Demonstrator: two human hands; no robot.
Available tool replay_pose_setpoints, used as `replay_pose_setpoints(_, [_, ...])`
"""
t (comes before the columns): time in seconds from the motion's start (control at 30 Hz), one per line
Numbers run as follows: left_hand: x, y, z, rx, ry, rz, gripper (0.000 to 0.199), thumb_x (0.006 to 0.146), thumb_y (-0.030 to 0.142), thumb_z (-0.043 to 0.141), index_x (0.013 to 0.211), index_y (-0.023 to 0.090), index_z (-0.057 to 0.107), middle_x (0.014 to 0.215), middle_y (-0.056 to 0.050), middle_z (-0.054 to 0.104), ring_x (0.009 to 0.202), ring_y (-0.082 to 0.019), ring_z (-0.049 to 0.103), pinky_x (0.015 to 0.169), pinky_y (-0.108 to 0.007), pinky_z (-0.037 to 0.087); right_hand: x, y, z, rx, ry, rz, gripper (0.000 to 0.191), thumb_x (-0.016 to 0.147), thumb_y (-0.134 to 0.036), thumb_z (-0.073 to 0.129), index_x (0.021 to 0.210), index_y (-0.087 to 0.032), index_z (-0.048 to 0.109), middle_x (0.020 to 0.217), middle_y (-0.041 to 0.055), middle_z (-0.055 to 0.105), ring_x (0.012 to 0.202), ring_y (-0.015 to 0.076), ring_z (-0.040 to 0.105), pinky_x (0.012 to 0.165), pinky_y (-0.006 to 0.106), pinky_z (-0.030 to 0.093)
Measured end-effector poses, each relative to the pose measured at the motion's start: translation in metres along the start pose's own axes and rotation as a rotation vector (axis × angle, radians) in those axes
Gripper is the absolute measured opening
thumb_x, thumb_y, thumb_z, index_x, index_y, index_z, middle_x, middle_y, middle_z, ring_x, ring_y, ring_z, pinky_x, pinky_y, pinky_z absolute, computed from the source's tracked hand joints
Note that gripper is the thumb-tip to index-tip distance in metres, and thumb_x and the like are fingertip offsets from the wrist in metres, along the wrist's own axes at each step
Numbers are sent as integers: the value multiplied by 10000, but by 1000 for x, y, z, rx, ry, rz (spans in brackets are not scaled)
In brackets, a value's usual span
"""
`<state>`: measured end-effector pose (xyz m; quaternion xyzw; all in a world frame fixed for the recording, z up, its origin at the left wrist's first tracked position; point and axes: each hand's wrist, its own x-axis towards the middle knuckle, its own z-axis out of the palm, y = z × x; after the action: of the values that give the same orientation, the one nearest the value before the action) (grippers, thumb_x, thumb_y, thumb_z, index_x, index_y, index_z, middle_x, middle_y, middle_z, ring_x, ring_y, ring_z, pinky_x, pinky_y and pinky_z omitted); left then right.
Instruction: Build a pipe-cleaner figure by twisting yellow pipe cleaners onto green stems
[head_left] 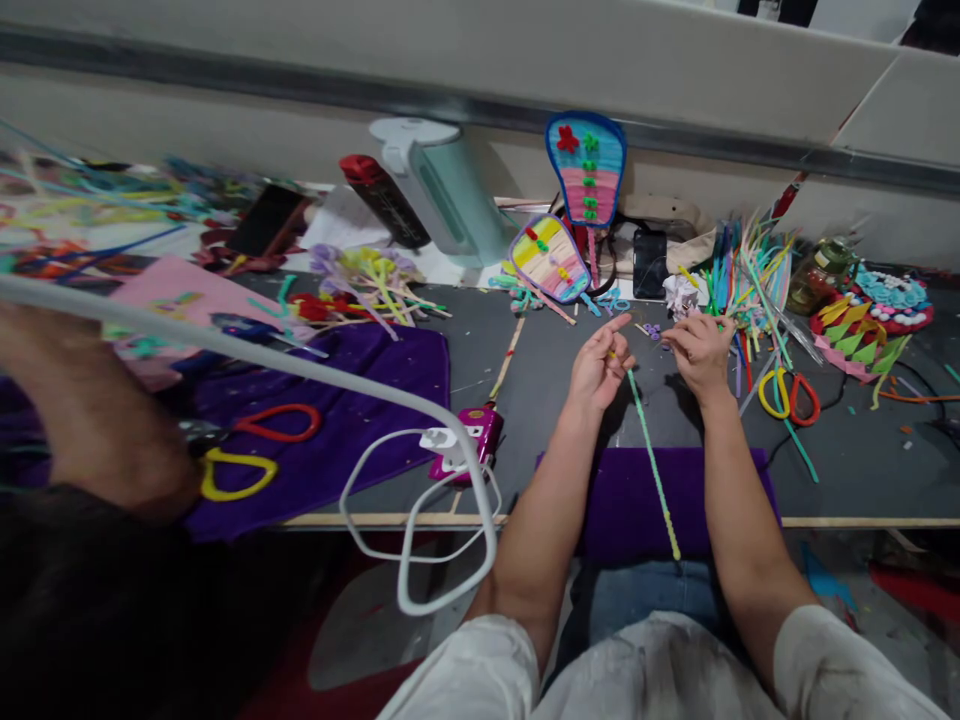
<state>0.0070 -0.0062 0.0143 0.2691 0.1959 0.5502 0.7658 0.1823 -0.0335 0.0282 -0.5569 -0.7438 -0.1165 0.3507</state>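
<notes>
My left hand (602, 362) is raised over the dark table, its index finger stretched out and the other fingers curled round a pipe cleaner (654, 460). The pipe cleaner is pale green, turns yellow at its lower tip, and hangs down over a purple cloth (637, 500). To its right, my right hand (700, 352) is pinched together, with a bit of green showing by the fingers; what the fingertips hold is too small to name. Small purple pieces (651, 330) lie between the hands.
Red and yellow scissors (789, 397) and bundled pipe cleaners (750, 290) are at right. A white cable (300, 365) loops near a pink power socket (480, 430). Another person's arm (97, 410) is at left. Behind stand a jug (450, 190) and two fan-shaped crafts (587, 175).
</notes>
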Motion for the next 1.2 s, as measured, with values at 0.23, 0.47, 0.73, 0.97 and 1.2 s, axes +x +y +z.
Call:
replay_pose_setpoints(0.23, [-3,-1,7,-26,5,-18,218,914,253,576,1059,112,656,536,56,441,406,-35,283,443,-161,351,-1,-1,2,-41,45,3,163,913,-288,546,880,-250,702,899,24,694,963,213,543,941,420,240])
replay_pose_setpoints(0.47, [-6,-1,10,-49,-9,-16,214,935,225,533,1069,107,651,538,48,465,405,-35,303,454,-149,384,-2,-3,5,-56,55,24,168,913,-277,538,885,-242,700,916,33,693,996,224,539,939,424,239])
replay_pose_setpoints(0.73, [-3,-4,7,-79,17,2,238,949,234,500,1121,124,622,550,49,496,431,-47,400,504,-153,450,0,-5,3,25,94,76,205,908,-328,540,1025,-271,699,1029,56,700,1119,266,529,1012,490,265])
replay_pose_setpoints(0.97, [5,-13,0,-102,93,36,224,947,243,502,1116,156,621,676,27,589,518,-55,525,745,-251,536,1,3,13,509,507,551,367,931,-453,433,1132,-210,620,1075,106,660,959,205,625,797,348,493])
replay_pose_setpoints(1.2, [4,-13,-8,-6,-20,-98,261,901,199,555,1133,108,631,725,0,610,530,-64,533,684,-268,557,3,25,15,1062,418,860,442,837,-602,512,857,-179,637,615,-22,587,407,50,406,359,179,261])
